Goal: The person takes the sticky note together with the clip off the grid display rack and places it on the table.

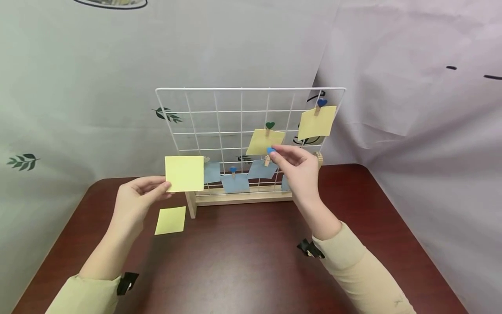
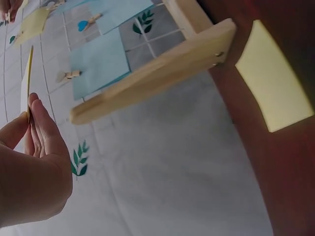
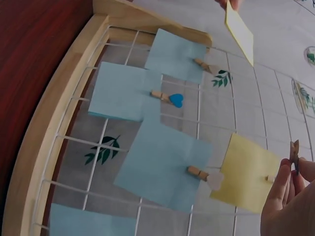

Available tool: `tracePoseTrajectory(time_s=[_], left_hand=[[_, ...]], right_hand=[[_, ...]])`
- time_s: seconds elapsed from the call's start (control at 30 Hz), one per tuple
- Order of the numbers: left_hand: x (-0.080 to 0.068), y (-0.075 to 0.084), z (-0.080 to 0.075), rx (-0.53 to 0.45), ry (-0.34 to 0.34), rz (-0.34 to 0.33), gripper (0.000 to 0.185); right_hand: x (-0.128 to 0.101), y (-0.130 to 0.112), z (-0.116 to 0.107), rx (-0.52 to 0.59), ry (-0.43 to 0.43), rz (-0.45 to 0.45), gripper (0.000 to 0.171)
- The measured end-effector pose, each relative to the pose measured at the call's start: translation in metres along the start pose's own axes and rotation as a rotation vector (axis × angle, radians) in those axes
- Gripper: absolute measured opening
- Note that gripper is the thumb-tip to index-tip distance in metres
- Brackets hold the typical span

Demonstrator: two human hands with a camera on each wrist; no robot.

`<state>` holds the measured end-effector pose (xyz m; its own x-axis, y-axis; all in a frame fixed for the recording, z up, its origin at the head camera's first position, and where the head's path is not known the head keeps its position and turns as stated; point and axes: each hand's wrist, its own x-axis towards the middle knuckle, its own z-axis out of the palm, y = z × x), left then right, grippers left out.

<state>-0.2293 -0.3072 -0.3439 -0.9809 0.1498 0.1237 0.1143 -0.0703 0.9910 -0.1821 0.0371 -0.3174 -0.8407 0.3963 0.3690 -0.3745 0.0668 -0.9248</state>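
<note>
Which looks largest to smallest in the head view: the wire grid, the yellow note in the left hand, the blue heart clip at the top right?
1. wire grid
2. yellow note, pinched by the left hand; it is nearer the camera, but plainly smaller than the grid
3. blue heart clip

Both arms are extended forward from pale sleeves, each with a dark strap at the wrist. The left hand is held raised at mid-height, palm turned inward, with thumb and fingers pressed together in a flat pinch. The right hand is lifted higher and further forward, wrist bent, its thumb and fingers drawn together at the tips in a fine pinch.
</note>
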Motion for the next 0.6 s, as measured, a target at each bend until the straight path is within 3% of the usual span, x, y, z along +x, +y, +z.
tracePoseTrajectory(time_s=[0.33, 0.6], left_hand=[[-0.009, -0.013, -0.023, 0.024, 0.072, -0.080, 0.029], [-0.016, -0.025, -0.042, 0.007, 0.109, -0.103, 0.033]], right_hand=[[-0.006, 0.008, -0.016, -0.011, 0.004, 0.020, 0.024], [-0.009, 0.016, -0.028, 0.013, 0.032, 0.044, 0.025]])
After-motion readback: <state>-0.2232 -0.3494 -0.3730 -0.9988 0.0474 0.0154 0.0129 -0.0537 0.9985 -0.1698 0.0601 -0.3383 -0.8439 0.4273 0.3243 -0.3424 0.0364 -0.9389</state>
